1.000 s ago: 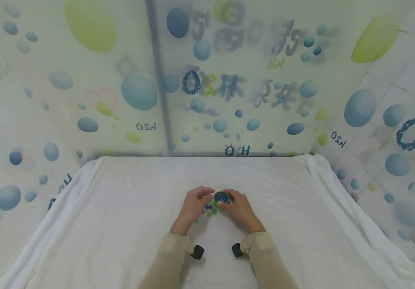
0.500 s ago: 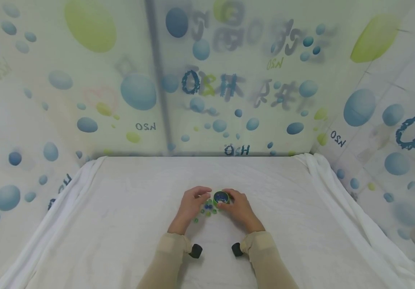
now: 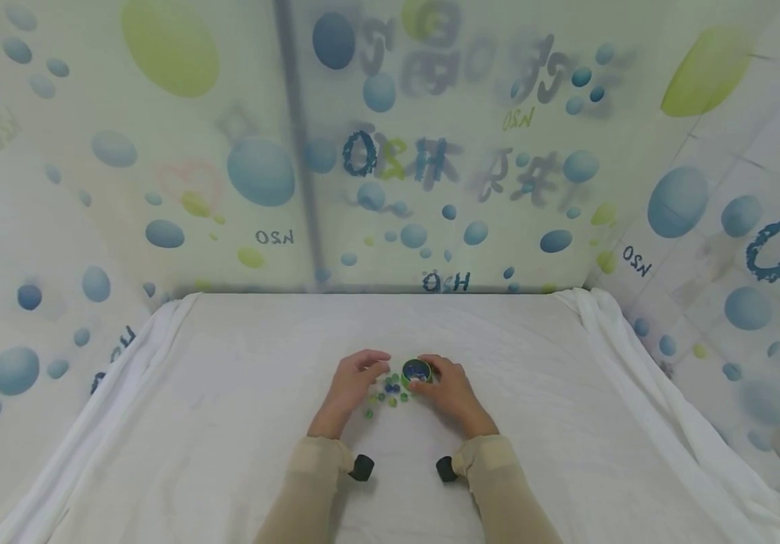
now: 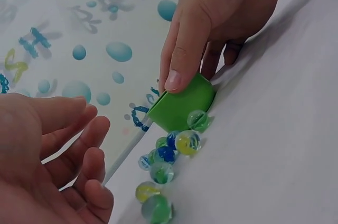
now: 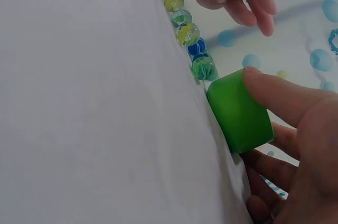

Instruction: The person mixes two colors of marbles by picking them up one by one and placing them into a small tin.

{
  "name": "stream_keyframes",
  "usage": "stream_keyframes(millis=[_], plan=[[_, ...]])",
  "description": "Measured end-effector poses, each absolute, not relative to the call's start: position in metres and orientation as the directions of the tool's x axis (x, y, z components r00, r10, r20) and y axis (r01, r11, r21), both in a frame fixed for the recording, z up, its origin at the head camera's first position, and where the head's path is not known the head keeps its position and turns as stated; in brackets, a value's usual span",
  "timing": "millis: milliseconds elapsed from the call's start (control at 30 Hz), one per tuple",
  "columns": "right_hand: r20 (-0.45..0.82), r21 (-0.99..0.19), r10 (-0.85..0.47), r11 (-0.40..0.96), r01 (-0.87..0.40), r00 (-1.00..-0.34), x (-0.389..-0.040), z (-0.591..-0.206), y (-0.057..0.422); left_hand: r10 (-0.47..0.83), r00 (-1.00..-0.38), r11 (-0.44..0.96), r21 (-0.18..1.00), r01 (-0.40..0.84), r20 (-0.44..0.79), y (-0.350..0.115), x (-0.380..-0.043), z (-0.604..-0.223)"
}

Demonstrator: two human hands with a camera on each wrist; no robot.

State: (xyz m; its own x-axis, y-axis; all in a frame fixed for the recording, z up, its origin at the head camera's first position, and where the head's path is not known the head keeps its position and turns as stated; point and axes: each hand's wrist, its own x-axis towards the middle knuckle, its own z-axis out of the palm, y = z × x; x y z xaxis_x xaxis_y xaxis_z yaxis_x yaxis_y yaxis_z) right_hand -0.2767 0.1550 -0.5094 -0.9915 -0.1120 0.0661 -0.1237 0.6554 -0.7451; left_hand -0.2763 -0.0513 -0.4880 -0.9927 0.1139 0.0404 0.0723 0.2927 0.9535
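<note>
A small green cup (image 3: 417, 372) stands upright on the white cloth, its inside dark blue with pale glints. My right hand (image 3: 452, 387) grips it from the right; in the right wrist view the thumb (image 5: 259, 84) lies at the rim and the fingers reach along the far side. Left of the cup, several glass marbles (image 3: 393, 388) lie loose in clear, green, yellow and blue. One green marble (image 4: 198, 120) sits right against the cup's wall in the left wrist view. My left hand (image 3: 353, 380) hovers beside the marbles, fingers loosely bent, holding nothing.
White cloth (image 3: 260, 378) covers the table and bunches into folds along both side edges. Behind it rises a pale curtain (image 3: 390, 211) printed with blue and green bubbles. Black wrist cameras (image 3: 362, 468) stick out from both sleeves.
My left hand has drawn away from the cup's rim to the left, uncovering more of the marbles. The right hand and the cup have stayed put.
</note>
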Motion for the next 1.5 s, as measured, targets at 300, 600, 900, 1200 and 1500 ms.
stream_keyframes(millis=[300,600,900,1200,1500], plan=[[0.051,-0.744,-0.103,0.660,-0.107,-0.993,-0.277,-0.508,0.154,0.141,-0.989,0.374,0.923,0.093,0.042,-0.061,-0.279,-0.490],[0.035,-0.752,-0.090,0.653,-0.086,-0.995,-0.277,-0.508,0.154,0.185,-0.981,0.445,0.885,0.134,0.056,-0.072,-0.281,-0.491],[0.041,-0.751,-0.093,0.654,-0.092,-0.995,-0.277,-0.509,0.154,0.243,-0.967,0.530,0.845,0.068,-0.075,-0.081,-0.281,-0.492],[0.041,-0.746,-0.083,0.660,-0.086,-0.996,-0.277,-0.509,0.153,0.270,-0.957,0.570,0.818,0.073,-0.103,-0.087,-0.278,-0.491],[0.045,-0.749,-0.090,0.656,-0.094,-0.995,-0.276,-0.508,0.153,0.301,-0.947,0.610,0.787,0.098,-0.116,-0.087,-0.279,-0.494]])
